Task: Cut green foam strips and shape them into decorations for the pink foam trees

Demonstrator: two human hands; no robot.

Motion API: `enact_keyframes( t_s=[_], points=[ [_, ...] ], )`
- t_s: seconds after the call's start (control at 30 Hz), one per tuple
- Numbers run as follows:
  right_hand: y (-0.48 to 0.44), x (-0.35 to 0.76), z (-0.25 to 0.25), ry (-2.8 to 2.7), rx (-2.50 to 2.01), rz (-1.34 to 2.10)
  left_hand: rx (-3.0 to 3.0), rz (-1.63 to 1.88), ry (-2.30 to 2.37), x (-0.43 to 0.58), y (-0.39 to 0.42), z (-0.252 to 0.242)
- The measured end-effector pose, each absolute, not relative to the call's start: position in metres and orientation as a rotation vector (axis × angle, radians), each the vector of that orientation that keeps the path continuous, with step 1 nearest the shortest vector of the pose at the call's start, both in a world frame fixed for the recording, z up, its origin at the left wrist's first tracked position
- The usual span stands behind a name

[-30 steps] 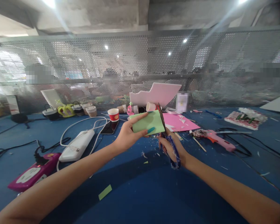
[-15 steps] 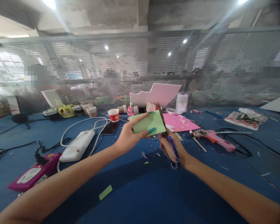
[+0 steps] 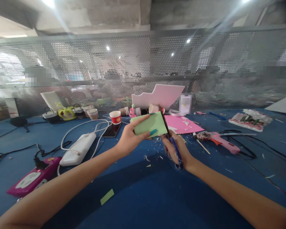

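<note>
My left hand (image 3: 131, 136) pinches a light green sheet of paper (image 3: 152, 123) between thumb and fingers, holding it above the table. My right hand (image 3: 178, 149) grips a pair of scissors (image 3: 175, 147) with blue handles. Their dark blades stand upright along the right edge of the green paper; I cannot tell whether they touch it. A small green paper strip (image 3: 107, 197) lies on the blue table below my left forearm, and a tiny green scrap (image 3: 148, 165) lies below the hands. Fingers of the right hand are partly hidden by the handles.
Behind my hands lie a pink sheet (image 3: 181, 124) and a large pale pink board (image 3: 159, 97). To the right is a pink glue gun (image 3: 224, 143). On the left sit a red-and-white paper cup (image 3: 115, 117), a phone (image 3: 112, 130), a white power bank (image 3: 78, 149) and a magenta power strip (image 3: 33, 178).
The scissors' handles have come closer together at the paper's right edge. Both hands and the paper have shifted very slightly left in view, as has the whole scene.
</note>
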State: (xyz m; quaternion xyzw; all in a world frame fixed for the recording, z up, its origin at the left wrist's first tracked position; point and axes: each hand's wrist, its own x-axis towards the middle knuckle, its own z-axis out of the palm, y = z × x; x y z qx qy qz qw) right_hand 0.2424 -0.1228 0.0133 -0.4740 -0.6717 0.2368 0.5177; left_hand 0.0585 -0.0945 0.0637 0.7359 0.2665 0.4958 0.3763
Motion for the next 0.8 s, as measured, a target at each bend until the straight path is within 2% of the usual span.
enact_keyframes(
  t_s=[0.3,0.8],
  points=[
    [-0.121,0.236,0.012,-1.539,-0.944,0.908,2.012,1.36,0.706,0.04,-0.075,0.081],
    [-0.132,0.232,0.012,-1.671,-0.926,0.834,2.112,1.384,0.693,0.038,-0.082,0.094]
  ],
)
